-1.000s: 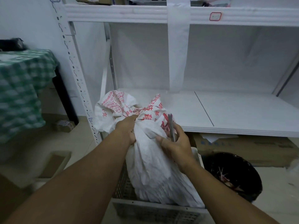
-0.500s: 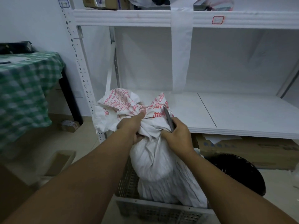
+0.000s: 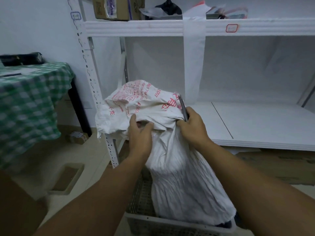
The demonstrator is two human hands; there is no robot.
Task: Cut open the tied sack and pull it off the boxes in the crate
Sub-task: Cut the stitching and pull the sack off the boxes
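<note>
Sackcloth, white with red print, fills the middle of my head view: the sack (image 3: 179, 167) stands upright in the grey mesh crate (image 3: 141, 198) on the floor, before a white shelf (image 3: 255, 123). My left hand (image 3: 139, 135) clenches a bunch of fabric just under the sack's floppy top. My right hand (image 3: 192, 128) grips a slim grey blade (image 3: 183, 106), tip up against the cloth. A green checked counter (image 3: 30, 103) stands at left.
</note>
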